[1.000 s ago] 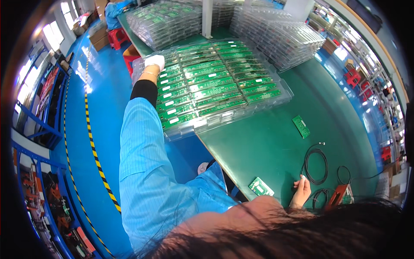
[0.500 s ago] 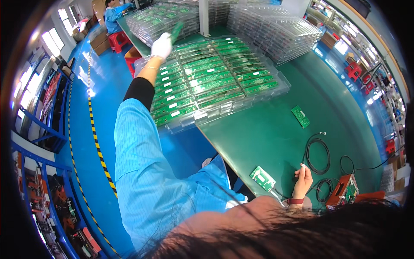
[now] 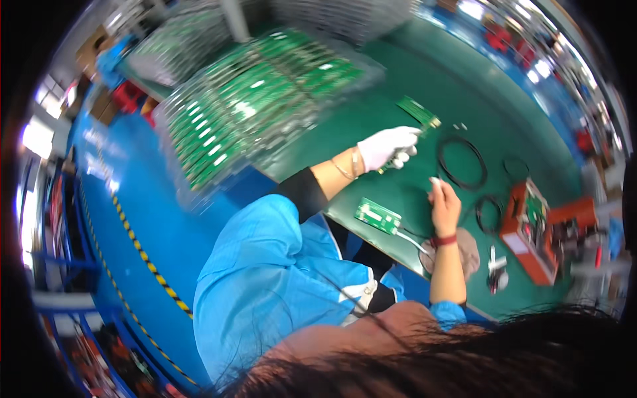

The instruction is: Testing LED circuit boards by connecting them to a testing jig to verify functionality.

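My left hand (image 3: pixel 390 147), in a white glove, is closed on a narrow green circuit board (image 3: pixel 430 125) seen nearly edge-on; most of it is hidden by the fingers. My right hand (image 3: pixel 444 204), bare with a red wristband, pinches a thin black cable (image 3: pixel 462 185) that lies coiled just beyond it. Its tip between the fingers is too small to make out. Another green board (image 3: pixel 413 108) lies flat past the gloved hand. Closer to me, a green board (image 3: pixel 377 215) with a white cable (image 3: pixel 413 242) rests near the table edge.
Clear plastic trays (image 3: pixel 178 171) of green boards sit on the green table (image 3: pixel 378 73) at left, with stacked trays (image 3: pixel 342 16) behind. At right are an orange fixture (image 3: pixel 529 232), a second black coil (image 3: pixel 489 213) and a caliper-like tool (image 3: pixel 495 262). A co-worker (image 3: pixel 111 61) sits far left.
My left hand has come from above the trays back toward my right hand, bringing the circuit board along. My view has turned to the right. The right hand keeps its pinch.
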The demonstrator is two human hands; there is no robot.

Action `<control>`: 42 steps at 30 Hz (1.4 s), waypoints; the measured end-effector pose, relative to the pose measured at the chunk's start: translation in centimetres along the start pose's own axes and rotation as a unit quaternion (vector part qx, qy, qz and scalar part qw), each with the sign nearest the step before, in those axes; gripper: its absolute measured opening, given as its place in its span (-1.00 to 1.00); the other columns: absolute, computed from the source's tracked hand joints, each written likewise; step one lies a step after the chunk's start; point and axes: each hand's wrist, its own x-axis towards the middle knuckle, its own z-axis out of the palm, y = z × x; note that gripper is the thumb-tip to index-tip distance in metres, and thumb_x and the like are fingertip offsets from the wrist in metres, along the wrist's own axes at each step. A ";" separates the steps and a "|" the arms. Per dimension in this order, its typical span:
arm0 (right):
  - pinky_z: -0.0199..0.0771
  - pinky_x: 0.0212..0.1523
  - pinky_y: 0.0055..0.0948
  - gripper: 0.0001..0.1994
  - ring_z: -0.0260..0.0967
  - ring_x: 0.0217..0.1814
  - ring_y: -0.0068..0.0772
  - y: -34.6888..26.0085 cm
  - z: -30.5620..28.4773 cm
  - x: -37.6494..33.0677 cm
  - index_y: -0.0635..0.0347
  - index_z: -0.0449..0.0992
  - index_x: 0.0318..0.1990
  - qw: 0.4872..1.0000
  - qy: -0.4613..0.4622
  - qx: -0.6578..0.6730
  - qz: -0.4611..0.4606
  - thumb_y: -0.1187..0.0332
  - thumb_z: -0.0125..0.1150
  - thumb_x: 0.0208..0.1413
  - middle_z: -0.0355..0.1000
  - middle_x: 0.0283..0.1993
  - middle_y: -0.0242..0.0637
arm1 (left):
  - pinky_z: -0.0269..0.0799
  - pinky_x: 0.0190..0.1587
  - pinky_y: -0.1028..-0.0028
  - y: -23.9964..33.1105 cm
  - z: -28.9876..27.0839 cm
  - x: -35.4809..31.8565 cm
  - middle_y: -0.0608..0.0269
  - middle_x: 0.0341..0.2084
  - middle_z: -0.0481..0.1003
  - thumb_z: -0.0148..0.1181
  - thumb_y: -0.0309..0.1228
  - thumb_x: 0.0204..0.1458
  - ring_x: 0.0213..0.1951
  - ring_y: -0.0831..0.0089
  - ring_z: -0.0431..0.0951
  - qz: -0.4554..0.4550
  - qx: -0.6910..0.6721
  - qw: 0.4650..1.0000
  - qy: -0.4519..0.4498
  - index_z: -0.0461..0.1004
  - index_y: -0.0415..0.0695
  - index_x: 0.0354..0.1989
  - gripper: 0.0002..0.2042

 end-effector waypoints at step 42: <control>0.34 -0.36 -0.65 -0.81 0.18 -0.48 -0.67 0.4 -2.0 1.2 0.28 0.56 -0.18 0.996 0.054 0.042 0.050 0.36 0.09 0.22 0.40 -0.46 -0.47 | 0.26 -0.56 0.61 -2.3 2.4 1.8 0.05 -0.21 0.48 -0.02 -0.41 0.18 -0.54 0.57 0.34 -0.013 0.059 0.995 -0.085 0.13 -0.25 0.33 -0.48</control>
